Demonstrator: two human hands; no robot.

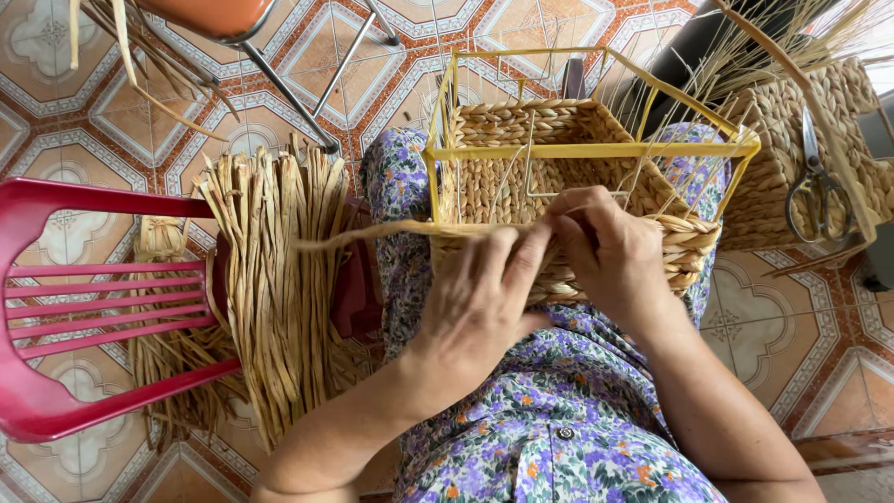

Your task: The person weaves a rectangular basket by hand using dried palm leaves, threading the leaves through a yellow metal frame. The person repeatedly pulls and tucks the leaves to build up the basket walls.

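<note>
A half-woven straw basket (pixel 521 130) on a yellow wire frame (pixel 587 149) rests on my lap, over a purple floral dress. My left hand (pixel 480 303) pinches a long twisted straw strand (pixel 372 235) that runs out to the left from the basket's near wall. My right hand (pixel 610 251) presses on the same strand at the woven edge, fingertips meeting those of the left hand. Thin wire uprights stick up from the weave.
A red plastic chair (pixel 65 307) at the left carries a thick bundle of dried straw (pixel 275 279). At the right stands a finished woven basket (pixel 792 140) with scissors (pixel 815 191) lying on it. Metal chair legs (pixel 298 84) cross the patterned tile floor at the top.
</note>
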